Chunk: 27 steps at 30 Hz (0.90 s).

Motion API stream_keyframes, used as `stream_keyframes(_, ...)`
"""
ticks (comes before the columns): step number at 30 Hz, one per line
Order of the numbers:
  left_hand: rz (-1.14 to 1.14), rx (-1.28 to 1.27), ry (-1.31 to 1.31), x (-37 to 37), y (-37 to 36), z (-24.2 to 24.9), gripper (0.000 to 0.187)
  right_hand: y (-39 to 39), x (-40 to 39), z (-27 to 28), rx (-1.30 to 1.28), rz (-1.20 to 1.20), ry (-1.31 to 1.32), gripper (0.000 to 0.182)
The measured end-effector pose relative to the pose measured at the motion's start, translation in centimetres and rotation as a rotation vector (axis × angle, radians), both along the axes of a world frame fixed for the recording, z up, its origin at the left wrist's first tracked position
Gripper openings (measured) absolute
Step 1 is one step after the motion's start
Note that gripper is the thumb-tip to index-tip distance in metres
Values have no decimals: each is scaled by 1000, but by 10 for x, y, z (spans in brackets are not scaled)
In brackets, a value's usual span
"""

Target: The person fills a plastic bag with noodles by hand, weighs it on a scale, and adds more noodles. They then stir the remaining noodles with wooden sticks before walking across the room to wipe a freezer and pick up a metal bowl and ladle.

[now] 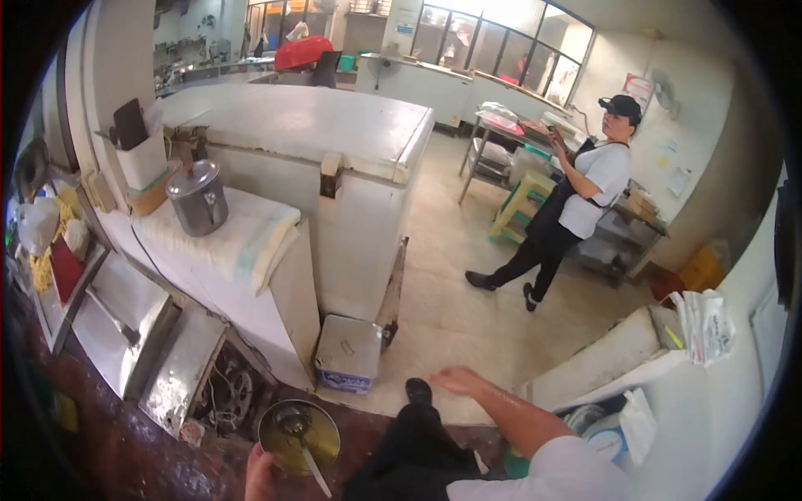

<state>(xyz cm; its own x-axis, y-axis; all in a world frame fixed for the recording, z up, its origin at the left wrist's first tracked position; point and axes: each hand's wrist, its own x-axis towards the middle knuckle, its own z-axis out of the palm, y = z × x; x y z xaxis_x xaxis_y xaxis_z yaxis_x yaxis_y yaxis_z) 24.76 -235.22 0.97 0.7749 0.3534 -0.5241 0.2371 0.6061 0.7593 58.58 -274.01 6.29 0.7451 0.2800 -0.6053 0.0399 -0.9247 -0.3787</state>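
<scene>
At the bottom of the head view, my left hand point(262, 474) is closed on the rim of a round metal pot point(337, 434). Yellowish liquid fills part of the pot, and a ladle point(315, 472) rests in it, its handle leaning over the near rim. My right hand point(455, 380) is stretched out to the right of my forward shoe, fingers extended, holding nothing. Below and left of it stands a lidded metal box point(348, 346) on the floor.
A lidded metal pot point(198, 199) stands on a cloth-covered ledge beside a large white chest point(301, 125). Steel equipment point(125, 321) lines the left. A person point(585, 184) in a black cap and apron stands ahead right. A low wall point(597, 359) borders my right.
</scene>
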Motion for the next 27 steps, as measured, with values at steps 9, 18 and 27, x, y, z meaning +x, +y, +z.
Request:
stream_keyframes(9,113,40,74,144,-81,101,32,-8,255,122,551,43,-525,46)
stream_keyframes(18,167,-82,49,332,-155,276,46,-46,446,250,678,104,-737,37)
stream_keyframes(27,-59,-90,-278,491,-142,349,62,-45,533,277,747,223,-800,38)
